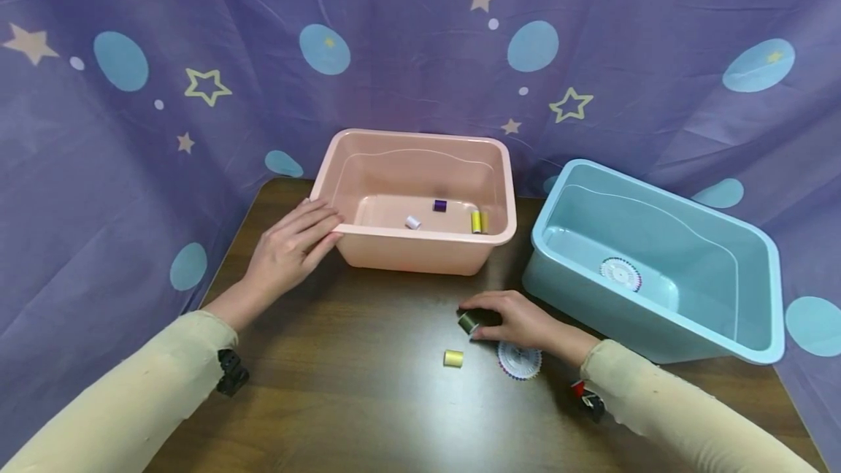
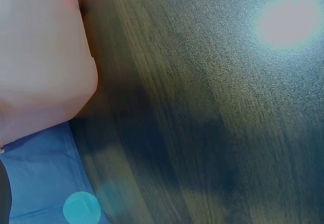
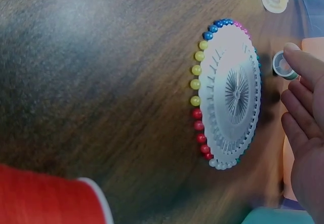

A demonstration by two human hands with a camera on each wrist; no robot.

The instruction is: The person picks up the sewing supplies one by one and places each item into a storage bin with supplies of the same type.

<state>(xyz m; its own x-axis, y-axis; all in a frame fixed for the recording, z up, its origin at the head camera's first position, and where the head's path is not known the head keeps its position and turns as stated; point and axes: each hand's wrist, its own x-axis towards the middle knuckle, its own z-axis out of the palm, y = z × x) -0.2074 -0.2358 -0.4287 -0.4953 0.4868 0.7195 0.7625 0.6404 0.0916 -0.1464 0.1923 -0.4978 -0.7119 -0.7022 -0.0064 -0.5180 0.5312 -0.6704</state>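
My left hand (image 1: 289,247) rests on the left front corner of the pink bin (image 1: 420,254), fingers laid along its rim. Between thumb and fingers, my right hand (image 1: 515,320) holds a dark green thread spool (image 1: 469,323) low over the table; its pale end (image 3: 283,64) shows in the right wrist view. A yellow thread spool (image 1: 453,358) stands on the table in front of that hand. Beside the right wrist lies a pin wheel (image 1: 519,360) with coloured pinheads (image 3: 196,84). The left wrist view shows only bin, table and curtain, no hand.
Inside the pink bin are a white spool (image 1: 412,222), a purple spool (image 1: 440,206) and a yellow spool (image 1: 476,222). Another pin wheel (image 1: 620,274) lies in the blue bin (image 1: 657,334) at right. A red thread spool (image 3: 48,196) is near my right wrist.
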